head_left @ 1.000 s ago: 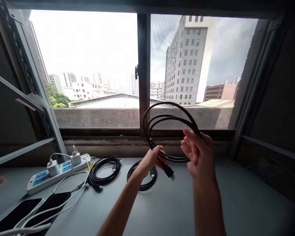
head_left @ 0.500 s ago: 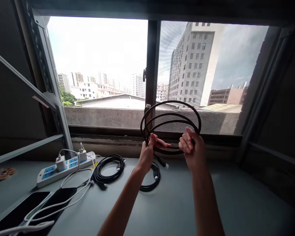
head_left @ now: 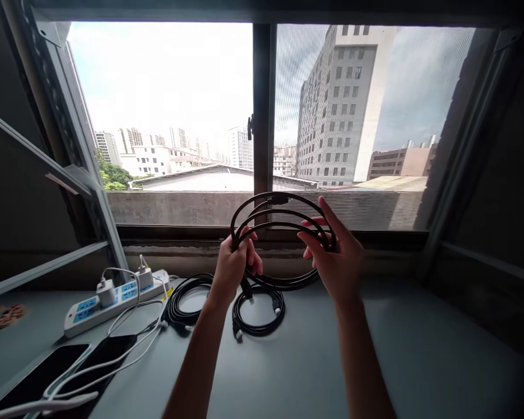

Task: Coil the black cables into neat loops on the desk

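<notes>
A black cable coil [head_left: 274, 216] of about three loops is held up in front of the window, above the grey table [head_left: 288, 366]. My left hand [head_left: 232, 269] is closed around the coil's left side, and a plug end hangs just below it. My right hand [head_left: 334, 261] holds the coil's right side with the fingers spread and the cable running between them. On the table under the hands lie two more coiled black cables, one [head_left: 257, 311] directly below and one [head_left: 184, 299] further left.
A white power strip [head_left: 113, 295] with chargers plugged in sits at the left. White charging leads run to two dark phones [head_left: 65, 372] at the near left corner. A metal shelf frame [head_left: 87, 192] stands at the left; the window sill runs behind the table.
The coil has shifted left and tilted flatter. My right hand has gone from a fist to spread fingers. My left hand has slid lower along the coil's left side.
</notes>
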Available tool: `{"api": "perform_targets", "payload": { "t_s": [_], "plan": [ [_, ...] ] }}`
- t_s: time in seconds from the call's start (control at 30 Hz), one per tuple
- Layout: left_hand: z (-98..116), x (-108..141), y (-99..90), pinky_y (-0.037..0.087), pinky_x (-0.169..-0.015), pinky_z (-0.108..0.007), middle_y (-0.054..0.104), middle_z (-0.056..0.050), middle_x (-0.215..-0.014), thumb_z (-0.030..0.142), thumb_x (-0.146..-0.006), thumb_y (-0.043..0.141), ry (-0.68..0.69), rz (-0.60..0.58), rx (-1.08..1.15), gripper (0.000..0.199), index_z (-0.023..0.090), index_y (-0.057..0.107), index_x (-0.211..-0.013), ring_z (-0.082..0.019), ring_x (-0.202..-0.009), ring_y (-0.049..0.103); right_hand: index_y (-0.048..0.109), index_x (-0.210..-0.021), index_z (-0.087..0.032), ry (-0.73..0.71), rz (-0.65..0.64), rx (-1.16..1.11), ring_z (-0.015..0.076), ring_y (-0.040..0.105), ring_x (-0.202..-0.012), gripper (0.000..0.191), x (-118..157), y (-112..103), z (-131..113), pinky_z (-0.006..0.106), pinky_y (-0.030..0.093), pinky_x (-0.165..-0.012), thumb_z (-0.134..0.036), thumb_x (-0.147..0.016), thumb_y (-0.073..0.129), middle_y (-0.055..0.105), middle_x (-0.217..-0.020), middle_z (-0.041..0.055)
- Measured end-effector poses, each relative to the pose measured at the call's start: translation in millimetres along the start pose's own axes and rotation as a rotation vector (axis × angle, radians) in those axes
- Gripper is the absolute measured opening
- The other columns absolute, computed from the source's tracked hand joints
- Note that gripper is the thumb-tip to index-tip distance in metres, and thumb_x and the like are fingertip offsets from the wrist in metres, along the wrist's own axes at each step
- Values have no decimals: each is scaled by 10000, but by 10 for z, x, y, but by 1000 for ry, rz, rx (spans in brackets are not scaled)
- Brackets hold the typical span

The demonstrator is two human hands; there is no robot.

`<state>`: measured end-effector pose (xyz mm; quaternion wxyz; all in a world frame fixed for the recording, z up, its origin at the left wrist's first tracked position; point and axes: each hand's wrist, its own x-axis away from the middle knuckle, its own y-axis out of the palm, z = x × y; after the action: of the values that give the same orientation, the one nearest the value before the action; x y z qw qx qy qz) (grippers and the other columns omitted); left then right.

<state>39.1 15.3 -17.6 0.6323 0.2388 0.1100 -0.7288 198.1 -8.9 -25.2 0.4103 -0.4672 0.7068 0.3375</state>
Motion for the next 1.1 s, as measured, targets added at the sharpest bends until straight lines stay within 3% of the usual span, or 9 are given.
{"api": "perform_targets", "payload": {
  "t_s": [0.1,0.3,0.4,0.53,0.6,0.67,0.9,1.0,1.1],
  "plan": [
    [55,26,-16,282,-355,-163,344,95,-442,346,-826,508,-55,-65,40,193,175,463,-748,-58,-331,414,568,-1218,-371,-28,76,17,96,443,-456,441,0,22,20,225,397,-364,-227,-827,714,561,-946,-13],
    [99,45,-76,166,-315,-121,263,108,-409,369,-810,577,-136,-222,97,231,153,518,-757,-6,-300,254,696,-1007,-249,-71,162,61,95,475,-472,184,-27,22,92,194,334,-307,-198,-835,655,557,-838,-8],
    [118,50,-98,117,-298,-112,244,117,-400,383,-778,624,-219,-279,97,247,152,543,-809,3,-296,184,703,-981,-223,-94,115,110,95,492,-492,156,-48,11,115,210,387,-378,-184,-858,614,566,-870,2],
    [118,14,-119,112,-281,-114,232,110,-386,564,-781,525,-274,-329,272,419,152,561,-845,-9,-287,166,681,-1064,-226,-131,17,172,192,562,-789,218,-77,-3,126,256,469,-593,-194,-894,547,582,-908,28],
    [103,-19,-128,122,-266,-126,226,99,-368,613,-815,406,-318,-373,367,487,153,564,-811,-26,-271,173,673,-1083,-225,-115,-42,145,206,552,-843,234,-83,-3,129,253,458,-592,-201,-903,525,586,-922,32],
    [84,-47,-131,120,-255,-132,208,93,-357,554,-864,343,-368,-394,400,461,159,554,-754,-35,-261,159,676,-1074,-220,-93,-76,104,188,548,-795,229,-80,1,132,238,423,-542,-196,-897,532,587,-917,26],
    [64,-22,-62,87,-281,-119,153,105,-403,375,-905,361,-408,-348,260,301,163,536,-781,-31,-318,96,712,-955,-242,-6,-111,78,148,514,-663,127,-44,3,127,230,341,-471,-262,-844,653,595,-880,0],
    [59,2,-21,84,-305,-117,188,107,-438,329,-884,440,-342,-302,177,170,191,529,-930,-29,-345,117,720,-919,-252,-3,-131,72,143,505,-639,99,-38,0,122,238,336,-478,-265,-832,675,599,-848,-11],
    [34,9,24,91,-321,-117,262,101,-475,348,-873,473,-212,-212,123,257,237,491,-1104,-26,-365,140,719,-917,-252,-10,-128,102,149,515,-651,89,-37,2,127,241,351,-487,-269,-840,679,599,-848,-12]
  ]
}}
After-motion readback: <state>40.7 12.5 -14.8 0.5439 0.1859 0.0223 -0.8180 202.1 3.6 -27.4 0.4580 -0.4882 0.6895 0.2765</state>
